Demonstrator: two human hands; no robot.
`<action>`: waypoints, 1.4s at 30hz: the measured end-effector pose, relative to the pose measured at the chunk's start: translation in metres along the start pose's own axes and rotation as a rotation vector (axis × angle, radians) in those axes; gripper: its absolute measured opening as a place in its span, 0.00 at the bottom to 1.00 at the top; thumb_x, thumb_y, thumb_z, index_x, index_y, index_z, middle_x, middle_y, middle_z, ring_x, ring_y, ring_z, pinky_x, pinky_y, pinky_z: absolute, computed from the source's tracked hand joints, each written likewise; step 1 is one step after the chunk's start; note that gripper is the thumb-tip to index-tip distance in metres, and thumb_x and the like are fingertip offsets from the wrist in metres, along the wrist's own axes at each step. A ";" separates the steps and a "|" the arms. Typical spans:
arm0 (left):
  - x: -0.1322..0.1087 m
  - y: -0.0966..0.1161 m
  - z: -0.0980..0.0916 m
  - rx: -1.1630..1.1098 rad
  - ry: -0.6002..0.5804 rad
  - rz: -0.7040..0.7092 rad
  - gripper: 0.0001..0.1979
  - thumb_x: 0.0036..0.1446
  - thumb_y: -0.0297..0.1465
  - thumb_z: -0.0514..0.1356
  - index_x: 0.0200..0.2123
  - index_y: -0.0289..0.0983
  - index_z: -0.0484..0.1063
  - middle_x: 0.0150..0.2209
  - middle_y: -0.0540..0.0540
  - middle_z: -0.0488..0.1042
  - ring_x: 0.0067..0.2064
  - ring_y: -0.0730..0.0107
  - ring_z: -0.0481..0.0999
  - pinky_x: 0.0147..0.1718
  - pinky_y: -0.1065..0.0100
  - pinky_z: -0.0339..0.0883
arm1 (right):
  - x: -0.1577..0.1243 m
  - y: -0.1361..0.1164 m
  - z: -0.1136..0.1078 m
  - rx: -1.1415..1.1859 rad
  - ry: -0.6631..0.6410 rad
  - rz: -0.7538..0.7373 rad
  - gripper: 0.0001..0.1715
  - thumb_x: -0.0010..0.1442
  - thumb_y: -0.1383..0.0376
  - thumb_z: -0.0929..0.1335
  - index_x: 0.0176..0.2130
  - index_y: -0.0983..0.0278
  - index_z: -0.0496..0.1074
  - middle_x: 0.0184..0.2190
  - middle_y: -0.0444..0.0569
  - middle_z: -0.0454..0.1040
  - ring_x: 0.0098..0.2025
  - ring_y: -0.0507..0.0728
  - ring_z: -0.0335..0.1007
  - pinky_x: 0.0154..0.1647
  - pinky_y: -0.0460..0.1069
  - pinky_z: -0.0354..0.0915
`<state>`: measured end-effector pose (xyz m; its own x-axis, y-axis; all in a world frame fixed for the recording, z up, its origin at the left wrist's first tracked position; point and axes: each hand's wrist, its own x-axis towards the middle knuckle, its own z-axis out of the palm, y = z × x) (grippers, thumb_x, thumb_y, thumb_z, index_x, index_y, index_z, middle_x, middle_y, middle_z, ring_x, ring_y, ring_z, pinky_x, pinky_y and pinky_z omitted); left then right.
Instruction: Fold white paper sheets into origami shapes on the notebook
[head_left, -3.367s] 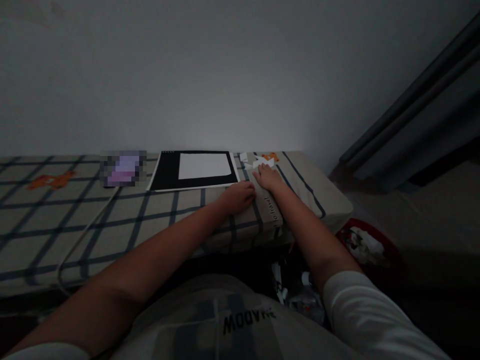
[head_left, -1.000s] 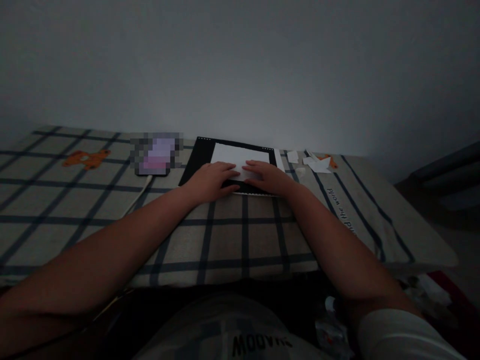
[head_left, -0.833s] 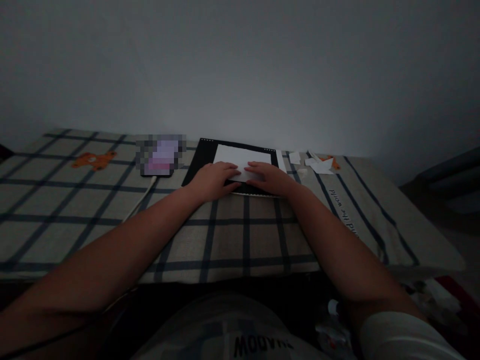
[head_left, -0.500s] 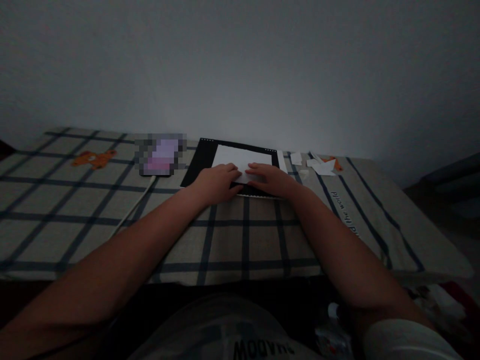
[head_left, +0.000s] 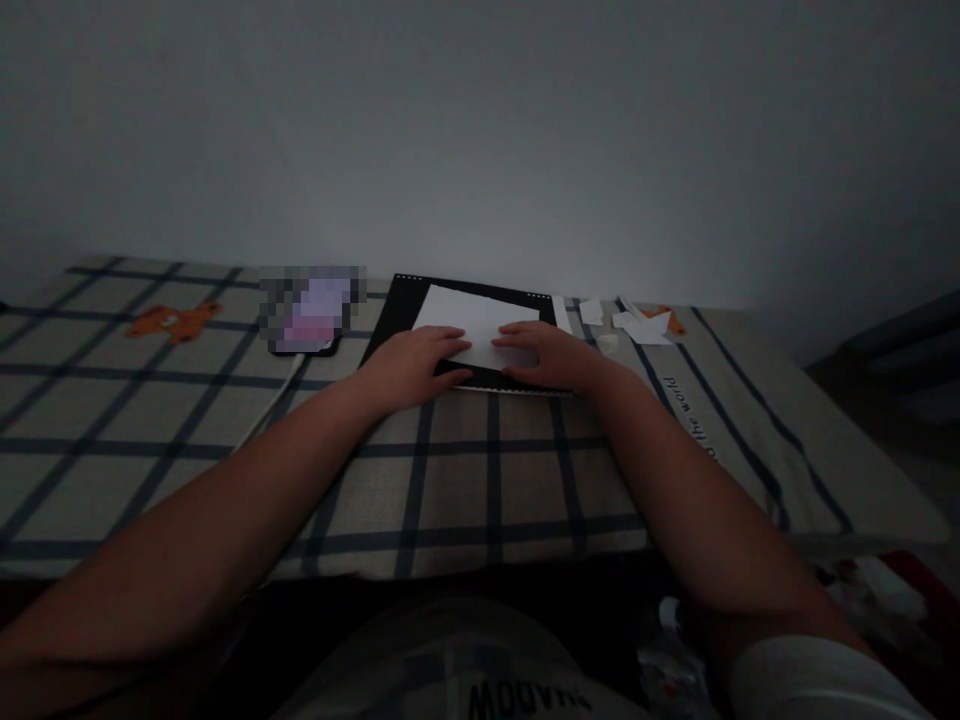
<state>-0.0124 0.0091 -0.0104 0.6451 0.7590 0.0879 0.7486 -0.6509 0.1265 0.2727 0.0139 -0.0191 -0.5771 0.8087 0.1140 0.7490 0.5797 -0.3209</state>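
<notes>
A sheet of white paper (head_left: 480, 318) lies on a black pad with punched holes along its edges (head_left: 397, 310). My left hand (head_left: 420, 365) rests on the left part of the sheet, fingers stretched out and the thumb over the black border. From the other side my right hand (head_left: 544, 355) lies flat on the paper's right part, its fingers pointing left. A gap of bare paper shows between the two sets of fingertips. Neither hand grips anything, and parts of the sheet's lower corners are hidden beneath them.
On the checked tablecloth (head_left: 480, 480), a phone (head_left: 315, 310) with a white cable (head_left: 270, 405) lies to the left. Torn white paper pieces (head_left: 645, 327) are at the right. A plastic bottle (head_left: 671, 650) stands below the table's front edge. A wall (head_left: 480, 140) rises behind.
My hands have moved a little apart, the left one sliding left and the right one slightly right, so more paper shows between them. The view has shifted slightly.
</notes>
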 end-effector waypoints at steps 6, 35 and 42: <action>0.002 0.002 0.000 -0.002 0.035 -0.036 0.29 0.73 0.43 0.59 0.69 0.34 0.75 0.70 0.37 0.75 0.71 0.49 0.74 0.71 0.53 0.67 | -0.003 -0.007 -0.001 0.010 -0.004 -0.012 0.35 0.64 0.60 0.74 0.69 0.61 0.77 0.73 0.57 0.73 0.74 0.69 0.69 0.78 0.65 0.62; 0.003 -0.006 0.006 -0.103 0.028 -0.043 0.31 0.75 0.46 0.53 0.70 0.32 0.74 0.76 0.32 0.67 0.77 0.45 0.67 0.76 0.45 0.59 | -0.007 -0.036 -0.012 0.002 0.002 -0.075 0.18 0.67 0.62 0.72 0.51 0.61 0.88 0.55 0.54 0.87 0.57 0.63 0.84 0.61 0.56 0.73; 0.003 -0.004 0.002 -0.179 0.049 -0.003 0.31 0.78 0.43 0.43 0.61 0.36 0.81 0.72 0.37 0.73 0.73 0.48 0.72 0.73 0.46 0.63 | -0.003 -0.039 -0.010 -0.002 0.077 -0.017 0.19 0.73 0.60 0.67 0.40 0.64 0.87 0.35 0.52 0.87 0.34 0.57 0.77 0.38 0.51 0.61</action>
<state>-0.0134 0.0139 -0.0124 0.6317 0.7635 0.1344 0.7082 -0.6388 0.3007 0.2486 -0.0099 0.0024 -0.5635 0.8037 0.1911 0.7398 0.5939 -0.3163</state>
